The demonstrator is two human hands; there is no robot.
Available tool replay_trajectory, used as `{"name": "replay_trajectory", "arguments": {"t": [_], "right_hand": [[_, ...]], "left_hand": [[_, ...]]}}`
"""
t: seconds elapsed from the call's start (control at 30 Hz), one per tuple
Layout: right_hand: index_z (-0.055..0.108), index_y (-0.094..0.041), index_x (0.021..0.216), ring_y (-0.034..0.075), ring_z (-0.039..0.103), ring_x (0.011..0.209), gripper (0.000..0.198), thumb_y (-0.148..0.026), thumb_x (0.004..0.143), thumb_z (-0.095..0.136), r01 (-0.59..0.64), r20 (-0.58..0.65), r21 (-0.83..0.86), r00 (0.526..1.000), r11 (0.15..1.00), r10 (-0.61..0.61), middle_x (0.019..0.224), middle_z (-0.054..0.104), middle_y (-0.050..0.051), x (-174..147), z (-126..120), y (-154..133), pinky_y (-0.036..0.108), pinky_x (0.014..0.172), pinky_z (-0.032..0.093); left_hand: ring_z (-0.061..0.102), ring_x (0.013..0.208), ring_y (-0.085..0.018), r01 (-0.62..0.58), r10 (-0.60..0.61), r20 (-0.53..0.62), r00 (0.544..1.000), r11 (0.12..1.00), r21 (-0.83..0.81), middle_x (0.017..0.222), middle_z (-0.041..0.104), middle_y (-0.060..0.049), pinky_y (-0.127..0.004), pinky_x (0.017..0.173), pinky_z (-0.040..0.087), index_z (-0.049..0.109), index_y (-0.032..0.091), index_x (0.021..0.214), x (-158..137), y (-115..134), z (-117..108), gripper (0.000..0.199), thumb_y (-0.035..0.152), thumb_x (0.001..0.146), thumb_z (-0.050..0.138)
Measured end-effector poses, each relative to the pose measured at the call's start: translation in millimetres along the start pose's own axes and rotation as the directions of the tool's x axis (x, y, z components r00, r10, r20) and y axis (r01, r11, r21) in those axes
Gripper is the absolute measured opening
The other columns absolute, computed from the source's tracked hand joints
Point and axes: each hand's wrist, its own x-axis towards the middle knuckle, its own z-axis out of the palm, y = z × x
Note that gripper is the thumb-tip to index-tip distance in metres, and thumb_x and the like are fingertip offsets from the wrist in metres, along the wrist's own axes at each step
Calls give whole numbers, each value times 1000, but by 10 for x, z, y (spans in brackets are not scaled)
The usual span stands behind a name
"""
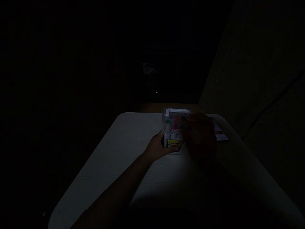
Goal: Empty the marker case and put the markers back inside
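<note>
A clear plastic marker case (pixel 175 127) stands upright on the white table (pixel 114 152), with several coloured caps showing through its upper part. On top is a pale handle (pixel 178 110), and a yellow and black label (pixel 174 143) marks its lower front. My left hand (pixel 158 147) is closed around the lower left of the case, its thumb across the label. At the right side of the upper part, my right hand (pixel 200 135) is curled against the case. It lies in deep shadow, so its fingers show only dimly.
Behind my right hand, a flat dark-edged item with a lit face (pixel 220 133), possibly a phone or tablet, lies on the table. A dark cable (pixel 274 103) runs along the wall at the right. Most of the room is very dark.
</note>
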Motion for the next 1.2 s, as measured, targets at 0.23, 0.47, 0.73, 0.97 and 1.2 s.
{"name": "replay_trajectory", "arguments": {"t": [0.23, 0.47, 0.73, 0.97, 1.2], "right_hand": [[67, -28, 118, 25, 66, 120, 23, -24, 96, 71, 12, -18, -11, 1000, 1000, -12, 118, 71, 7, -1, 20, -7, 46, 101, 59], [66, -27, 119, 24, 67, 122, 21, -28, 98, 70, 8, 2, -26, 1000, 1000, -8, 119, 72, 6, -4, 24, -20, 45, 102, 60], [65, -28, 118, 25, 68, 117, 28, -35, 94, 78, -13, -20, -48, 1000, 999, 12, 117, 69, 6, 14, 46, -53, 47, 97, 63], [67, -28, 110, 25, 67, 116, 20, -37, 95, 78, -33, -54, -44, 998, 998, 31, 112, 70, 6, 40, 68, -79, 46, 97, 61], [69, -27, 110, 26, 67, 117, 19, -38, 96, 76, -68, -48, -64, 997, 996, 65, 114, 71, 6, 25, 74, -93, 46, 97, 61]], "left_hand": [[77, 105, -36, 18, -18, -7, 1000, 1000, 11, 109, 80, -13, -54, 98, 63, 66, 18, 101, 14, 4, -6, 64, 54, 57, 96], [77, 108, -37, 26, -26, 1, 1000, 1000, 17, 123, 80, -18, -55, 99, 62, 65, 18, 100, -1, 7, -3, 64, 56, 58, 95], [79, 102, -33, -24, 25, -17, 1000, 999, 33, 109, 81, -12, -47, 92, 64, 64, 18, 98, 8, -29, -13, 61, 53, 60, 97], [78, 100, -32, -6, 7, -27, 1000, 999, 36, 99, 80, -9, -45, 90, 65, 63, 19, 96, 18, -45, 0, 61, 53, 59, 98], [78, 100, -31, -17, 20, -36, 999, 996, 89, 91, 78, -5, -41, 90, 64, 63, 19, 91, 17, -5, -10, 56, 52, 61, 96]]}}
